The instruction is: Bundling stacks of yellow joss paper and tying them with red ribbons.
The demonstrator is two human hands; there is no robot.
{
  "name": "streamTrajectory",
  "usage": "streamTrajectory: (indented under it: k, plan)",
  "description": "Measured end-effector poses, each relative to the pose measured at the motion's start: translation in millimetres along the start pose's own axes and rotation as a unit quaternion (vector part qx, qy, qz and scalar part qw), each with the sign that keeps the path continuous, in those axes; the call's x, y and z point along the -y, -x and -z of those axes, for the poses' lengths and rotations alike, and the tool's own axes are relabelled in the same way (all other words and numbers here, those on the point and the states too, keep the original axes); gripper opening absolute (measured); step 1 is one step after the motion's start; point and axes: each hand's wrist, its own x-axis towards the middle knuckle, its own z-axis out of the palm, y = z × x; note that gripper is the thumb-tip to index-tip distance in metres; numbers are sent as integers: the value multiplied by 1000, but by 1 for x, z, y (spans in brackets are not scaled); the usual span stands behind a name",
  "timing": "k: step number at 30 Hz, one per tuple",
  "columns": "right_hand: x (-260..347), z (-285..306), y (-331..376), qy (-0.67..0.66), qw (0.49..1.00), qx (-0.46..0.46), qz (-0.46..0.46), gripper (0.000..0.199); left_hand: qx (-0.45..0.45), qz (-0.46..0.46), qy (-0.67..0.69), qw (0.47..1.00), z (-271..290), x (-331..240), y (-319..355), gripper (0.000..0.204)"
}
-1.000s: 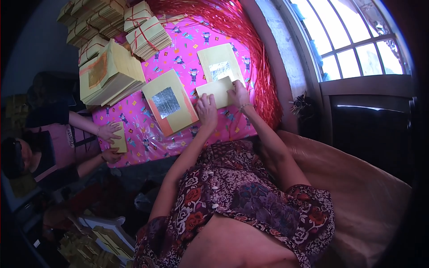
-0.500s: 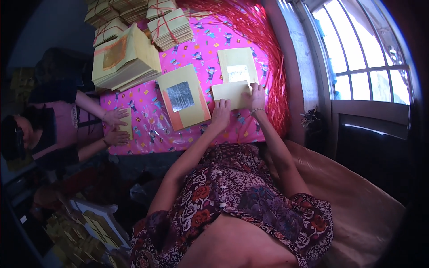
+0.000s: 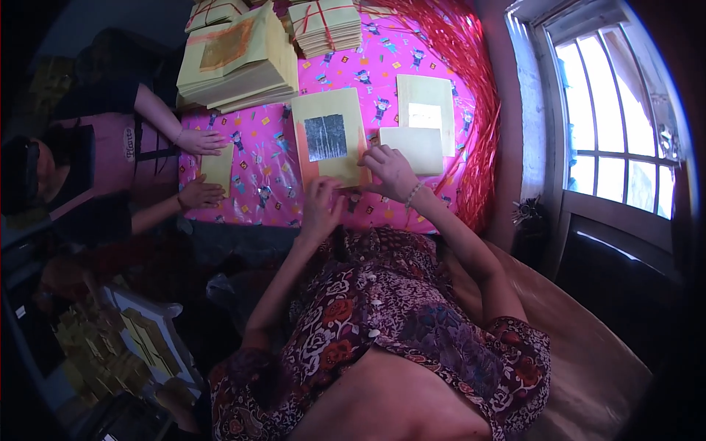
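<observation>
Head view: where is the person's left hand (image 3: pixel 321 207) seen?

It is seen at the near edge of a silver-marked sheet (image 3: pixel 353 132), with the fingers bent and slightly parted. Whether the edge is pinched by them cannot be told.

And the right hand (image 3: pixel 390 173)?

It is placed at the right edge of the same sheet, by the near corner. The fingers are curved, and a gap is left between them and the thumb; whether the paper is gripped cannot be told. A bracelet (image 3: pixel 414 195) is worn at the wrist.

Where is that sheet laid?

It is laid on the pink tablecloth (image 3: pixel 254 176), in front of the person. A silver square (image 3: pixel 326 138) is borne on it, and orange is seen along its sides.

What is set to its right?

A smaller plain piece (image 3: pixel 413 152) is set just beside the right hand. By it, the near part of a second sheet (image 3: pixel 434 92) is overlapped, on which a bright patch (image 3: pixel 423 115) is seen.

And to the left?

A narrow cream piece (image 3: pixel 218 173) is touched by a co-worker's hands (image 3: pixel 201 194), one at each end.

And farther back?

A tall paper stack (image 3: pixel 235 59) is seen, with a bundle (image 3: pixel 327 29) tied in red string beside it. Red shiny strips (image 3: pixel 485 88) are spread along the table's right side.
</observation>
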Motion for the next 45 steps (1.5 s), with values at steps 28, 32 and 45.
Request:
streamTrajectory:
  k: [28,32,45]
  plan:
    - [-18,-30,-11,71,993,29,95,20,35,-20,-80,996,24,68,1,34]
    - [-18,-23,-16,45,996,49,63,21,60,-21,-60,996,34,72,-5,27]
    - [-14,-16,-16,66,993,51,78,24,82,-1,-20,996,48,63,-34,10]
